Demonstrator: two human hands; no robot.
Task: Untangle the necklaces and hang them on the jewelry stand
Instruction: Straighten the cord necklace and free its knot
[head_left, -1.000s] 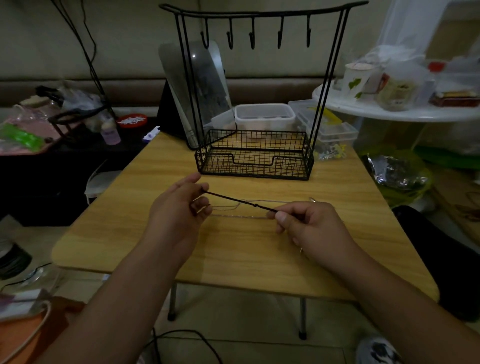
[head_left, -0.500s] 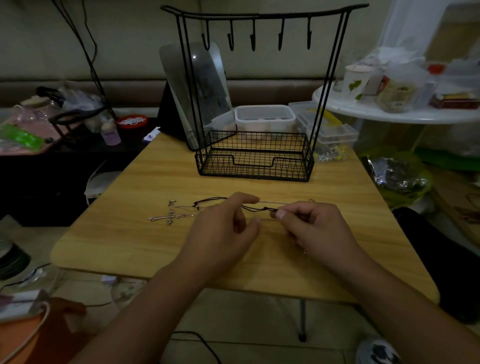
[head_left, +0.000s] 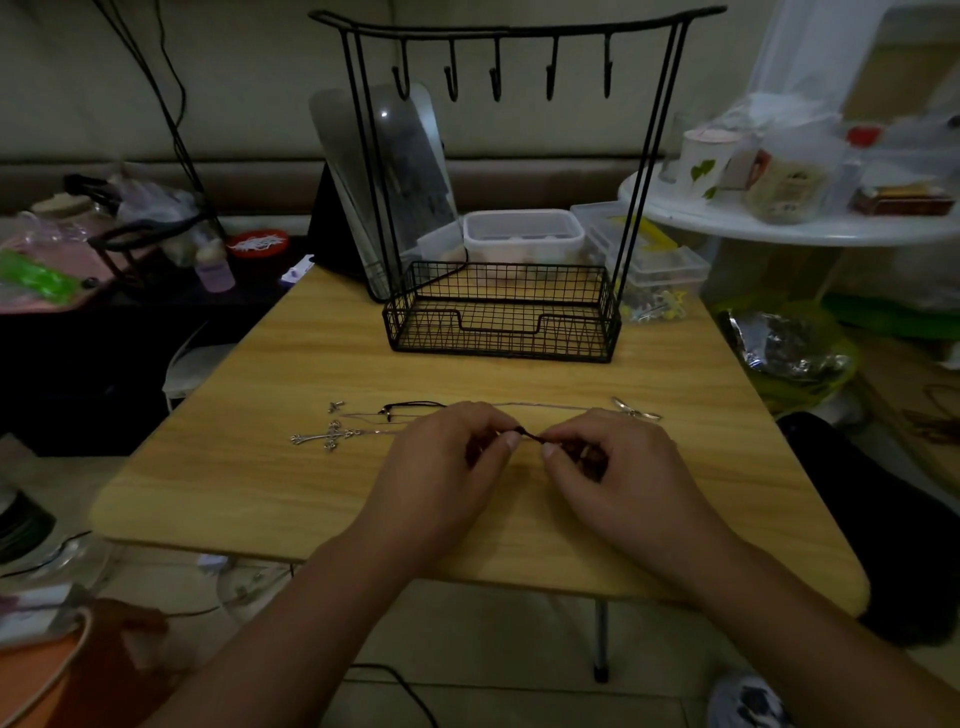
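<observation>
On the wooden table (head_left: 311, 499) lies a tangle of necklaces. My left hand (head_left: 447, 467) and my right hand (head_left: 613, 467) sit close together and both pinch a short stretch of a black cord necklace (head_left: 530, 435) between thumb and fingertip. The rest of the cord (head_left: 415, 405) trails left on the table. A silver chain with a cross pendant (head_left: 327, 436) lies to the left, and a thin silver chain (head_left: 545, 406) runs behind my hands to a silver pendant (head_left: 636, 410). The black wire jewelry stand (head_left: 504, 317) stands at the back, its hooks (head_left: 496, 78) bare.
A mirror (head_left: 384, 171) leans behind the stand's left side. Plastic containers (head_left: 524, 234) sit behind the basket. A white round table (head_left: 779, 228) with cups and jars stands at the right. Cluttered dark furniture is to the left, and the floor lies below the near table edge.
My left hand has let go of the cord's left end and moved right, next to my right hand. The cord is no longer stretched taut; its left part lies on the table.
</observation>
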